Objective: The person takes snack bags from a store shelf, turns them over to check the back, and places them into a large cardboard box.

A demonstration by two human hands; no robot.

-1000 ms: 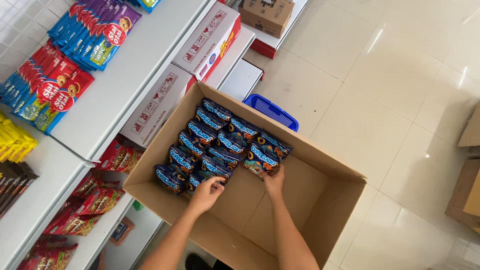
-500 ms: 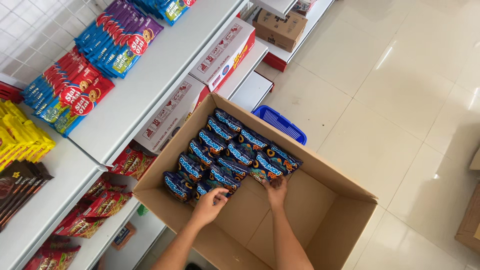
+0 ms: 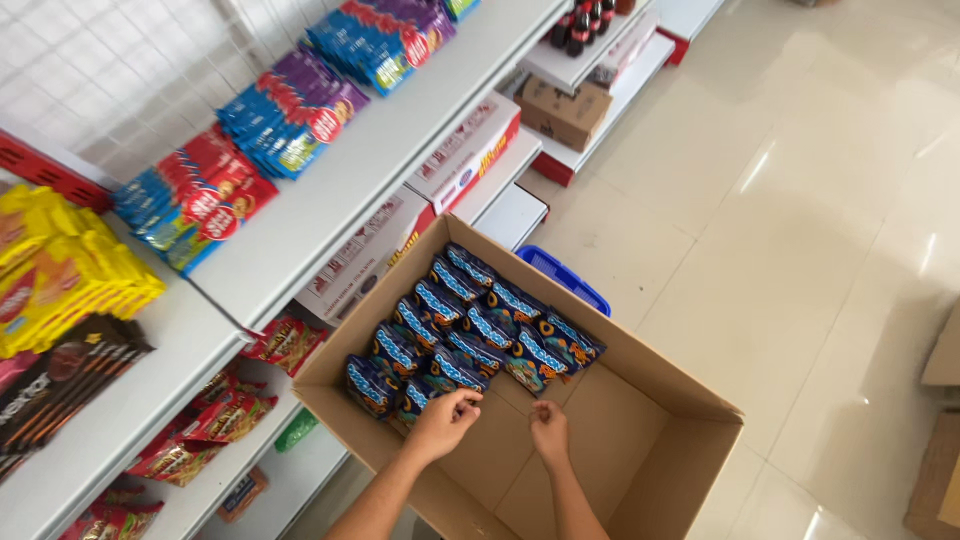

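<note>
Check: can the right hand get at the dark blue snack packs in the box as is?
Probably yes. The right hand is already inside the open cardboard box, next to the nearest snack packs, and nothing lies between them.

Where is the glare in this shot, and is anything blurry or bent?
Head view: bright glare streaks on the glossy cream tile floor; the dark blue snack packets in the brown cardboard box look sharp and evenly lit; the white shelf edge runs slanted from the tilted, wide-angle camera.

One cardboard box (image 3: 655,455); two hands (image 3: 443,420); one blue basket (image 3: 566,279).
</note>
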